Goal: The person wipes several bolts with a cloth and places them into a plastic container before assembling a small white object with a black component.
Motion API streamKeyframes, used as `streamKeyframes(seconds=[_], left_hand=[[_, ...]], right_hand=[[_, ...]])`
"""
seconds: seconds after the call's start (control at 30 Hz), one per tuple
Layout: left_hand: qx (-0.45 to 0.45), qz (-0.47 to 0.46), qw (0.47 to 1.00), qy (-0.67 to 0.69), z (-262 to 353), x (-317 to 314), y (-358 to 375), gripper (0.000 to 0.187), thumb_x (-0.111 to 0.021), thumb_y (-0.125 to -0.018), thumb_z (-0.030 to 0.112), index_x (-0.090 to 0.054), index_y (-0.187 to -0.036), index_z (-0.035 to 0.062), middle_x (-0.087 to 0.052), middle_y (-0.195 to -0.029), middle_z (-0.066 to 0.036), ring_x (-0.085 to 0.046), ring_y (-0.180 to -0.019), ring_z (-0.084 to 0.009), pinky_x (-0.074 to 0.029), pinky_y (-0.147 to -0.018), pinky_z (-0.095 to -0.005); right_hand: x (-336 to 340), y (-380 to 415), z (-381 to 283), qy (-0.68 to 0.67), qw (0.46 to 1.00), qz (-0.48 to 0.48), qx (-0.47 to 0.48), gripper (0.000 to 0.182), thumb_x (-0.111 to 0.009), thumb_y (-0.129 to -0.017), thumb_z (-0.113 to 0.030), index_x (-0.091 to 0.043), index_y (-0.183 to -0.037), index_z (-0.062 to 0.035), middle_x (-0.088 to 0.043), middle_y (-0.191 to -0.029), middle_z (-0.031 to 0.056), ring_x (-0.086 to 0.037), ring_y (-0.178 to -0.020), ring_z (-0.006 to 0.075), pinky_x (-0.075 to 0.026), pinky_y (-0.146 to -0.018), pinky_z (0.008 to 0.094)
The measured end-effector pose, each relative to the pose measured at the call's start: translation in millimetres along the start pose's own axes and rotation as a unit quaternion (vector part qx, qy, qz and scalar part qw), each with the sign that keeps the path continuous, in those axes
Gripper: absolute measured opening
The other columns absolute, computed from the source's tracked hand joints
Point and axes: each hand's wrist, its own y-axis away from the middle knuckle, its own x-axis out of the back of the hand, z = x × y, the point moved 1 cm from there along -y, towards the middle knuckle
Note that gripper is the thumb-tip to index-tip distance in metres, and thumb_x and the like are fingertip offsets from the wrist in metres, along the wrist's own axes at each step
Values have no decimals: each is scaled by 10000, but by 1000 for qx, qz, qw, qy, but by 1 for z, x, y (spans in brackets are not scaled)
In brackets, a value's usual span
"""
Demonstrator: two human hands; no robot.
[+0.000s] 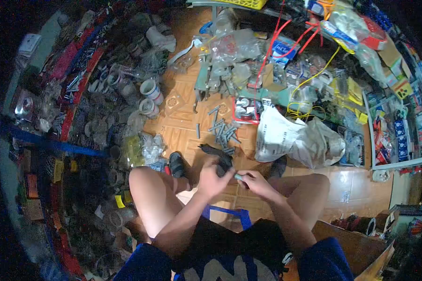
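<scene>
My left hand (214, 179) is closed around a dark, crumpled thing (224, 162), which may be a cloth or bag; its outline is unclear. Just to the right, my right hand (258, 184) pinches a small pale-green piece (239, 177) whose end points toward my left hand. Beyond the hands, several grey cylindrical pieces (225, 132) lie in a loose pile on the tiled floor. One separate grey piece (197, 130) lies to the left of the pile.
A white sack (277, 136) lies right of the pile, near a red-edged tray (245, 110). Two white cups (151, 91) (148, 108) stand at the left. Crowded shelves and plastic bags surround the floor. My knees and feet flank the hands.
</scene>
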Motion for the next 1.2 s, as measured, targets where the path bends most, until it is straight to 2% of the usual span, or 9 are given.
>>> streamKeyframes(seconds=[0.13, 0.23, 0.4, 0.5, 0.53, 0.63, 0.77, 1.03, 1.2], left_hand=[[160, -306, 918, 194, 45, 14, 4, 297, -761, -796, 248, -672, -927, -4, -673, -768, -95, -625, -712, -159, -500, -665, -325], [208, -313, 905, 199, 77, 12, 18, 324, -749, -797, 244, -661, -1014, 20, -696, -876, -113, -649, -810, -160, -512, -758, -344], [192, -225, 936, 190, 110, 10, 26, 163, -677, -844, 159, -675, -900, 6, -682, -752, -109, -663, -713, -199, -518, -680, -353], [108, -240, 965, -9, 95, 15, 26, 146, -684, -836, 162, -688, -838, 16, -685, -704, -113, -683, -672, -237, -529, -663, -370], [61, -58, 990, 115, 99, 17, 22, 188, -693, -836, 171, -681, -766, -3, -663, -630, -86, -656, -596, -196, -531, -635, -361], [325, 53, 846, 419, 83, 20, 24, 200, -661, -894, 170, -667, -976, -13, -681, -856, -68, -632, -720, -133, -530, -640, -311], [316, 9, 861, 398, 63, -11, 37, 263, -687, -877, 195, -627, -1022, -16, -654, -974, -76, -621, -812, -142, -508, -683, -288], [347, 174, 844, 370, 63, 7, 4, 156, -738, -829, 92, -640, -888, -14, -673, -855, -66, -615, -696, -119, -495, -608, -263], [293, 14, 812, 504, 64, 16, 4, 228, -708, -824, 44, -606, -1025, 15, -658, -896, -59, -641, -754, -164, -541, -664, -317]], right_hand=[[3, 69, -20, -47, 992, 86, 74, 266, -420, -977, -151, -647, -1030, -21, -552, -687, -9, -485, -617, 81, -406, -571, 246], [-7, 76, -4, -199, 963, 169, 65, 271, -411, -1026, -186, -618, -1004, -11, -514, -713, -10, -465, -638, 73, -385, -585, 236], [-33, 57, 6, -84, 940, 277, 178, 216, -540, -993, -267, -588, -989, -56, -531, -783, -16, -495, -709, 95, -407, -641, 260], [-21, 42, 31, -314, 902, 266, 130, 244, -527, -995, -333, -556, -1037, -94, -531, -789, -11, -519, -715, 104, -432, -638, 278], [-18, 44, 29, -465, 851, 220, 108, 269, -514, -993, -377, -521, -1053, -114, -524, -783, 2, -541, -694, 120, -461, -620, 301], [-12, 55, -9, -444, 871, 205, 40, 235, -515, -996, -346, -494, -1043, -117, -497, -760, -2, -548, -661, 121, -482, -604, 332], [-55, 10, 59, 232, 938, 186, 181, 300, -631, -858, -118, -528, -1120, -16, -622, -955, 164, -642, -779, 313, -505, -741, 442], [-71, 39, -12, 20, 931, 253, 261, 380, -681, -814, -63, -570, -1161, 43, -655, -973, 147, -667, -868, 250, -524, -771, 340], [-55, 39, -23, -287, 939, 90, 169, 193, -618, -913, -109, -600, -1066, 8, -660, -949, 96, -661, -835, 201, -575, -768, 388]])
